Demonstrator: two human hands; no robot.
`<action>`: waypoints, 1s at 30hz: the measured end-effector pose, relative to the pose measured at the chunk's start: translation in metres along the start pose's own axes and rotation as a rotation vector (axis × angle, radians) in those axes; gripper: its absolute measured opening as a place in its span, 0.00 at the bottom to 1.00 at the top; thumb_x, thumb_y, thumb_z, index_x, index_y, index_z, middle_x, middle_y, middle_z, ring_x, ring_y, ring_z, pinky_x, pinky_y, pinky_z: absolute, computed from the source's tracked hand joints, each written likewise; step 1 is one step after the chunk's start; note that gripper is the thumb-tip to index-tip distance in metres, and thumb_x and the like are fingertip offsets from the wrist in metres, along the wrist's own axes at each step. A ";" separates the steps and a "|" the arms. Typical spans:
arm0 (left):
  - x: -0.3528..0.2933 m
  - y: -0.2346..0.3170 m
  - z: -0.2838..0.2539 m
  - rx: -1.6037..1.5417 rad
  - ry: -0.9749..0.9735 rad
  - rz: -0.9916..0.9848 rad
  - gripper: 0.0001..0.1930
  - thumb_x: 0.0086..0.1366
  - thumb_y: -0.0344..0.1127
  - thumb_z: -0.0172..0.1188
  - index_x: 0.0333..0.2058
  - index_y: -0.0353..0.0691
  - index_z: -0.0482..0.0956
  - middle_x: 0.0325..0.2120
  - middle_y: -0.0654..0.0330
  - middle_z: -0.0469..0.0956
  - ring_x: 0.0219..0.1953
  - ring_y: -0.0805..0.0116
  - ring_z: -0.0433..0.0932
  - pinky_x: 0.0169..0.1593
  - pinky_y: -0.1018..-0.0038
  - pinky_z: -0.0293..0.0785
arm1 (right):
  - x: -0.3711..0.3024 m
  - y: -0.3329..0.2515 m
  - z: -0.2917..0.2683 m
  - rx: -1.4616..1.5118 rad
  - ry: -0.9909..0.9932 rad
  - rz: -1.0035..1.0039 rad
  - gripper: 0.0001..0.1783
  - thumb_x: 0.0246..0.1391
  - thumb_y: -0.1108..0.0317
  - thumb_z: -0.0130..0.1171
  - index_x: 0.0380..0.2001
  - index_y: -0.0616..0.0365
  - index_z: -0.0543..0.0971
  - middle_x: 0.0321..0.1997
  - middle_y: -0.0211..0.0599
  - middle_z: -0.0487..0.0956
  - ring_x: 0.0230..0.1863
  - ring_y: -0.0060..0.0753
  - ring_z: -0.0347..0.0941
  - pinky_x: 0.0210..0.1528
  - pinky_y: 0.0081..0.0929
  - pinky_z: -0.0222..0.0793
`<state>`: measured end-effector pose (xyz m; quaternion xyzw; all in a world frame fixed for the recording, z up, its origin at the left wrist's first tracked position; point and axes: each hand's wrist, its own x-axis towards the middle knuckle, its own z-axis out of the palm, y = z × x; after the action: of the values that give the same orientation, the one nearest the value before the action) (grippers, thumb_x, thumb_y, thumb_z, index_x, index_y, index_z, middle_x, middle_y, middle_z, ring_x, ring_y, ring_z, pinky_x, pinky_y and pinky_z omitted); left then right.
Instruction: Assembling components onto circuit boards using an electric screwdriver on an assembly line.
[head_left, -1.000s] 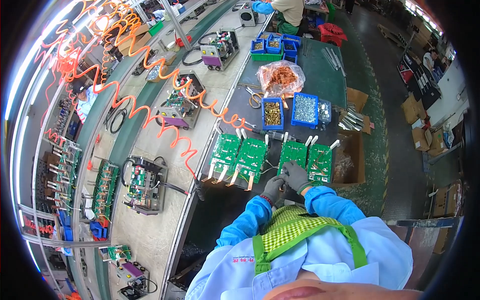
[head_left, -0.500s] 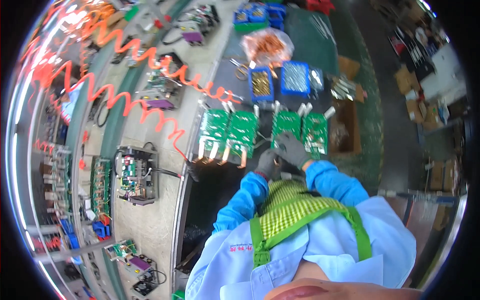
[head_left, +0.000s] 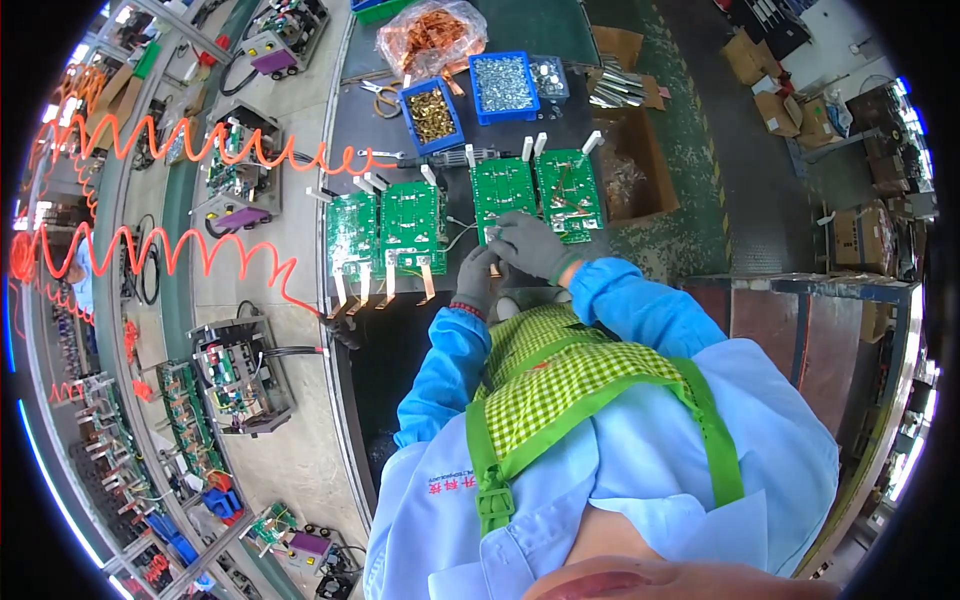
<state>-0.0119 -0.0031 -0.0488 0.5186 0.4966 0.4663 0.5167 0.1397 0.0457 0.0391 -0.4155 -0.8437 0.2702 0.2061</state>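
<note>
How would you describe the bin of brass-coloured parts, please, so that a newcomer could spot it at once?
On the dark workbench, look beyond the green circuit boards. The blue bin of brass-coloured parts stands just right of the scissors; its golden contents set it apart from the blue bin of silvery pieces beside it.

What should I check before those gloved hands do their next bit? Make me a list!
1. Gloves on: ok; left hand and right hand are covered in grey.
2. Right hand at a board: ok; it's over the near end of the third green board from the left.
3. What the hands hold: cannot tell; the gloves mostly hide it.
4. Copper strips on every board: not ok; none sticks out past the rightmost board's near edge.
5. Scissors out of the way: ok; they lie beyond the boards.
</note>
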 end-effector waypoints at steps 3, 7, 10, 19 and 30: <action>-0.009 0.033 0.004 -1.047 0.111 -0.606 0.09 0.62 0.36 0.52 0.39 0.40 0.72 0.32 0.61 0.74 0.34 0.69 0.73 0.36 0.75 0.71 | -0.021 -0.002 -0.028 -0.084 0.061 -0.017 0.15 0.50 0.57 0.55 0.34 0.59 0.76 0.43 0.44 0.72 0.45 0.46 0.69 0.47 0.38 0.67; -0.053 0.013 -0.006 -1.148 0.226 -0.821 0.13 0.59 0.31 0.56 0.42 0.36 0.71 0.36 0.59 0.75 0.39 0.67 0.75 0.42 0.73 0.72 | -0.040 0.028 -0.073 -0.247 0.238 0.191 0.20 0.47 0.53 0.58 0.37 0.58 0.74 0.42 0.45 0.72 0.43 0.47 0.69 0.43 0.41 0.66; -0.081 -0.048 0.009 -0.632 -0.006 -0.485 0.13 0.58 0.28 0.57 0.42 0.36 0.72 0.38 0.59 0.75 0.40 0.67 0.75 0.44 0.72 0.72 | -0.037 0.067 -0.077 -0.383 0.221 0.295 0.23 0.45 0.51 0.59 0.40 0.55 0.73 0.37 0.45 0.72 0.40 0.49 0.69 0.39 0.43 0.66; -0.047 0.030 0.085 -0.775 0.031 -0.672 0.13 0.65 0.35 0.51 0.45 0.36 0.67 0.33 0.55 0.76 0.24 0.71 0.74 0.27 0.79 0.70 | -0.030 0.084 -0.097 -0.562 0.103 0.099 0.09 0.51 0.59 0.52 0.31 0.52 0.72 0.31 0.38 0.72 0.34 0.42 0.71 0.33 0.38 0.68; -0.017 0.012 0.100 -0.795 0.310 -0.507 0.10 0.64 0.35 0.53 0.40 0.36 0.70 0.29 0.60 0.74 0.26 0.75 0.73 0.29 0.80 0.71 | -0.039 0.099 -0.110 -0.399 0.151 -0.105 0.06 0.50 0.64 0.53 0.32 0.51 0.74 0.31 0.36 0.72 0.35 0.41 0.70 0.35 0.37 0.67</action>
<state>0.0875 -0.0266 -0.0393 0.0691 0.4618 0.5508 0.6918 0.2831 0.0957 0.0570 -0.4226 -0.8831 0.0550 0.1962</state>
